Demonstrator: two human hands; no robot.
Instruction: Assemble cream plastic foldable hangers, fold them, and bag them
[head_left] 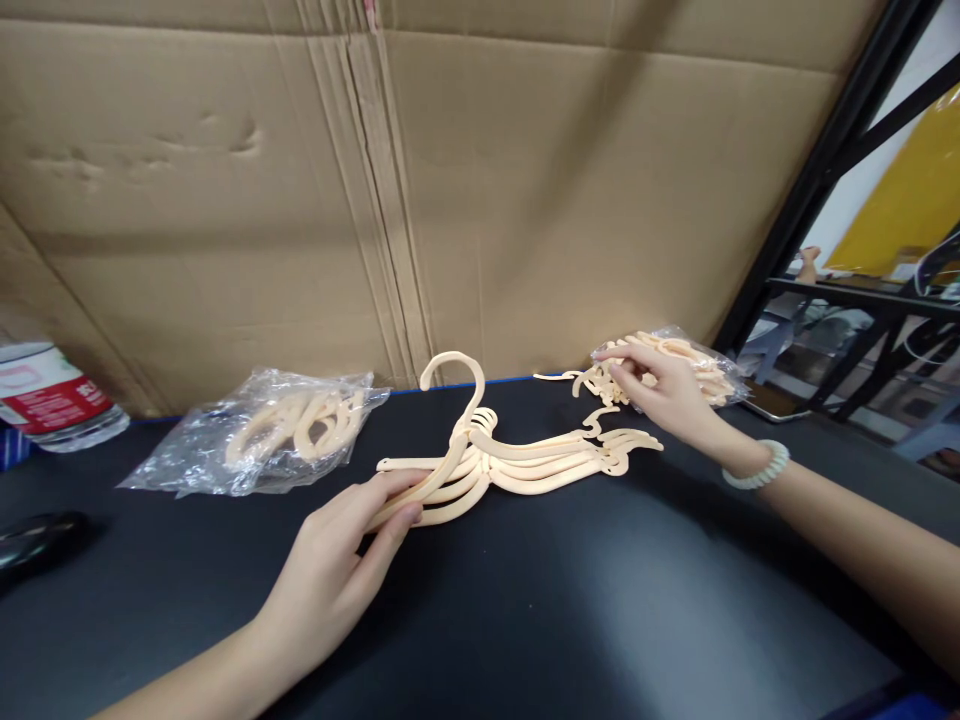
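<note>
On my feed the left hand (pixel 341 560) sits at about 7 o'clock from the middle of the black table (pixel 600 620). It is closed on the near arm of the stack of hangers (pixel 536 458), thumb on top and fingers tucked under. The stack lies flat at the centre, its hooks nested and rising toward 12 o'clock. I judge that a pinch at one end is enough because the cream plastic pieces nest into each other, so clamping one arm holds the whole set square.

The right hand (pixel 664 390) is out at 2 o'clock with its fingers narrowed in a pinch on the loose hangers (pixel 592 382). These spill from the mouth of a clear bag (pixel 716 372). I cannot tell whether it grips one piece or several. That pile lies just beyond the stack's far arm, apart from it but near, which I take as the reason the reach is short. A pale bead bracelet (pixel 757 468) rings that wrist.

At 10 o'clock a second clear bag (pixel 247 445) lies flat with more hangers inside, well apart from both hands and untouched. Further out at 9 o'clock stands a water bottle (pixel 52 400), and below it lies a dark rounded object (pixel 37 540) that I cannot identify. A cardboard sheet (pixel 525 200) backs the table across 12 o'clock, and a black rack frame (pixel 825 170) stands at 2 o'clock
</note>
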